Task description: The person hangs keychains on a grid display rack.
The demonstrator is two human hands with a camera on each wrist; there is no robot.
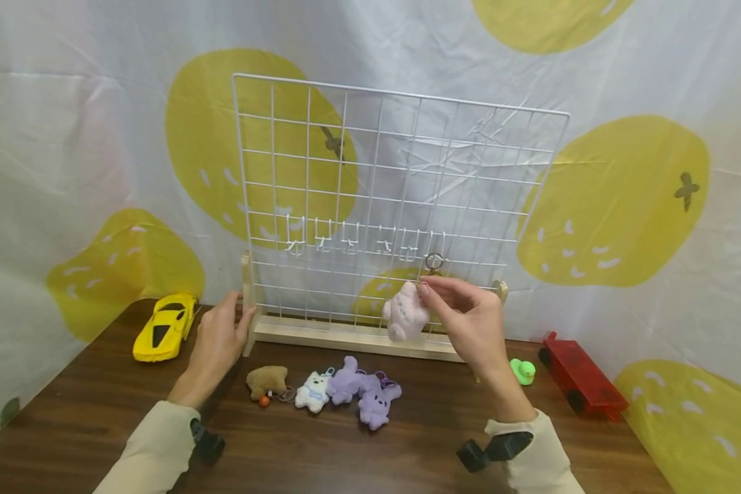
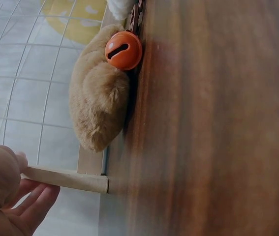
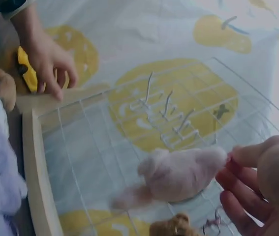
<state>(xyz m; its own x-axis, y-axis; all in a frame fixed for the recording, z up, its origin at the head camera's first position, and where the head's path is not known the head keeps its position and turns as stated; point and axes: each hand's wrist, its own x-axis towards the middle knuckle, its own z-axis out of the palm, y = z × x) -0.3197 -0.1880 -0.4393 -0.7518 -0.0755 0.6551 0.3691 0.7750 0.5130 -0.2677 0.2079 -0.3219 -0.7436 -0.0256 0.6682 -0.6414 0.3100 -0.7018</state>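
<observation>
My right hand [image 1: 469, 319] pinches a pale pink plush keychain [image 1: 406, 313] by its top end, in front of the white wire grid rack [image 1: 401, 94]. Behind that hand a ring [image 1: 433, 261] hangs at the rightmost hook; in the right wrist view a brown plush keychain [image 3: 174, 227] shows below the pink one. With thumb and fingers, my left hand [image 1: 219, 336] grips the rack's wooden side post [image 2: 75, 180]. Close to it on the table lies a tan plush keychain [image 1: 267, 381] with an orange bell [image 2: 124, 50].
Several white hooks [image 1: 349, 243] line the grid. A white plush [image 1: 312, 393] and purple plush keychains [image 1: 375, 405] lie before the wooden base [image 1: 346, 339]. At left stands a yellow toy car [image 1: 165, 328]; at right, a green toy duck [image 1: 521, 371] and a red toy vehicle [image 1: 583, 377].
</observation>
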